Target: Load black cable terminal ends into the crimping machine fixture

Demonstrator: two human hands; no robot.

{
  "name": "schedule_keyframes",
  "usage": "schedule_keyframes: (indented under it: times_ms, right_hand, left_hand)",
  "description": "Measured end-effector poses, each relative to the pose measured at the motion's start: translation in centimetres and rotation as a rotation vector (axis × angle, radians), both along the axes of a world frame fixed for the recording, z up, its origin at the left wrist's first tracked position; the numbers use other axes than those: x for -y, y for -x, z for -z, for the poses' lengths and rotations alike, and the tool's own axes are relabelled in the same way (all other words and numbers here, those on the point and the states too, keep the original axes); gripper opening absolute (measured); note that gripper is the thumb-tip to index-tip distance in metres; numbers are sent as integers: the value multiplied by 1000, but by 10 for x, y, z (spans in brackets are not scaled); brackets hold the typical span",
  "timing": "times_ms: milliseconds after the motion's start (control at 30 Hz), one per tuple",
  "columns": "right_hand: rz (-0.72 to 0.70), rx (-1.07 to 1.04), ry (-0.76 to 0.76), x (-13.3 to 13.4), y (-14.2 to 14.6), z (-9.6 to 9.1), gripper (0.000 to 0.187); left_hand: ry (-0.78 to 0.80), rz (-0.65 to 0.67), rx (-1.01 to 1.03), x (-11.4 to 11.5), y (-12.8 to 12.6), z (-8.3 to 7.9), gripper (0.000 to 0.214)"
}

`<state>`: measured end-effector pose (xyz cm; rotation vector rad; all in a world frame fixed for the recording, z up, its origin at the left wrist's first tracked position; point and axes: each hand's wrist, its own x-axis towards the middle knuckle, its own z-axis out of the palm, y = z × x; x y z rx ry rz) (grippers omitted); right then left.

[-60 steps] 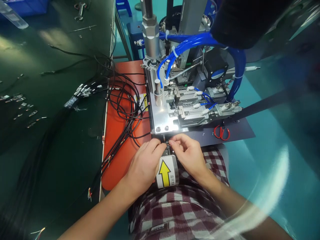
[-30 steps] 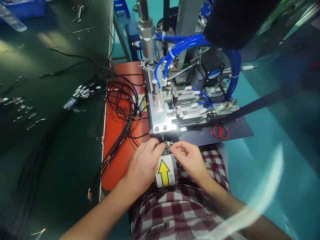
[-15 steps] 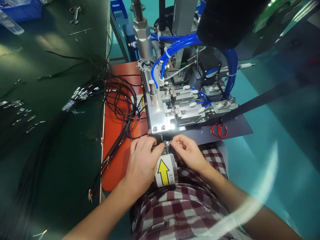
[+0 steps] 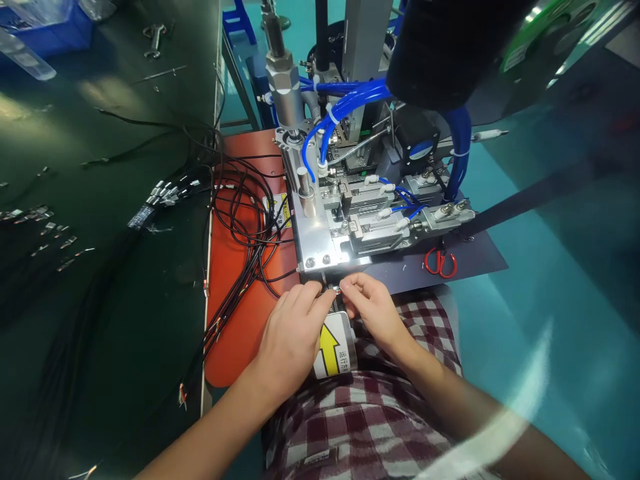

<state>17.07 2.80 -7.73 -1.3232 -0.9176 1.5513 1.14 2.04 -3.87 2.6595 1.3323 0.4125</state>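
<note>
My left hand is closed, its thumb and forefinger pinched at the end of a black cable that runs in from the left and goes out of sight under the fingers. A small, shiny metal connector shows between the fingertips of both hands. My right hand pinches at the connector's right side; its exact hold is partly hidden. Both hands are at the front edge of a metal machine fixture, above a white plate with a yellow arrow.
Coiled black cables lie on the orange board at left. On the dark table are a cable bundle with metal ends, loose connectors and a wrench. Red-handled scissors lie at right. Blue air hoses arch over the fixture.
Both hands have shifted slightly right and down with the connector between them. The coloured wires seen earlier by the right fingertips are now mostly hidden. The view has moved a little.
</note>
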Motion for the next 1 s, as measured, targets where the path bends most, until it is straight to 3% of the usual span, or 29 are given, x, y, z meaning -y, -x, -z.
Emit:
schedule_keyframes:
  times_ms: [200,400,633,833,1000]
  right_hand:
    - [35,-2,-16,5,8,5,31]
    - [13,-184,74,6,6,9,36]
    - [23,-75,11,3,5,3,36]
    - [27,-139,22,4,10,5,34]
    - [22,-162,-1,6,10,5,35]
  left_hand:
    - [31,-13,49,0,1,3,32]
    - [31,-27,45,0,0,6,33]
    - [32,-21,16,1,0,7,37]
    - [43,-56,-35,2,-4,5,34]
    - [107,-102,124,0,-2,3,35]
